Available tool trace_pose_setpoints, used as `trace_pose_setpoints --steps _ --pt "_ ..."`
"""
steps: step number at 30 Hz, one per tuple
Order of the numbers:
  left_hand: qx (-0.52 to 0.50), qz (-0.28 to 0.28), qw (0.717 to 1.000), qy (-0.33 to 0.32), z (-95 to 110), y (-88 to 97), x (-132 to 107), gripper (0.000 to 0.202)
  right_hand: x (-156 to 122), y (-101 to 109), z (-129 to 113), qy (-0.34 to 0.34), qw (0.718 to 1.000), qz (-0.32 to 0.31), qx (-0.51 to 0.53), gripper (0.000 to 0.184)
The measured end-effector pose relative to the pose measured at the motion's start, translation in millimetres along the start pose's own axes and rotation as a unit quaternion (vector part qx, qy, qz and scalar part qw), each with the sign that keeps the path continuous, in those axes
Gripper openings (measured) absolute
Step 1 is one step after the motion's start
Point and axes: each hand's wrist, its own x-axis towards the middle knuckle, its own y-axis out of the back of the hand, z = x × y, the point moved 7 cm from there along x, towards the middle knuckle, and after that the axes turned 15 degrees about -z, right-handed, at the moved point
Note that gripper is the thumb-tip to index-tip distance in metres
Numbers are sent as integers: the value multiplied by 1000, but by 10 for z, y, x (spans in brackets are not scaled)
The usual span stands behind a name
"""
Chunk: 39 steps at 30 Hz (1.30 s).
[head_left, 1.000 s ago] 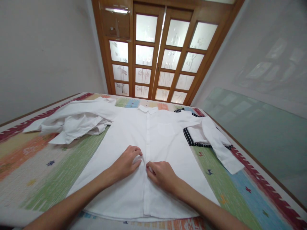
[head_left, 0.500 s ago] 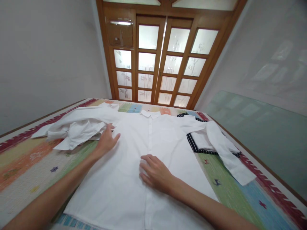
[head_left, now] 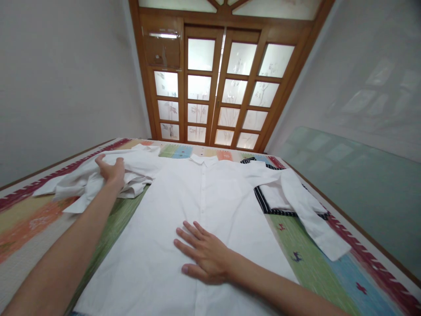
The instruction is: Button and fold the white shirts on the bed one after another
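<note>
A white button-up shirt lies spread out, collar at the far end and buttons up. My right hand rests flat on its lower front near the button strip, fingers spread. Over at the left, my left hand is on the shirt's white sleeve, with thumb and fingers apart. Crumpled white cloth lies around and beneath that sleeve; where one piece ends and the other begins is hard to tell. The other sleeve stretches out to the right, bent downward.
Beneath the right sleeve lies a folded white cloth with a black striped border. Everything rests on a colourful patterned cover. Wooden doors with glass panes stand beyond the far edge, and a pale green panel leans along the right wall.
My left hand has moved left, from the shirt's side onto the sleeve. My right hand has shifted slightly down and its fingers have spread from a curled pose to flat.
</note>
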Motion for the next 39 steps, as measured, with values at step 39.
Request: trace_pose_setpoints --steps 39 --pt "325 -481 743 -333 531 -1779 -1702 53 -117 1008 1957 -364 866 336 70 31"
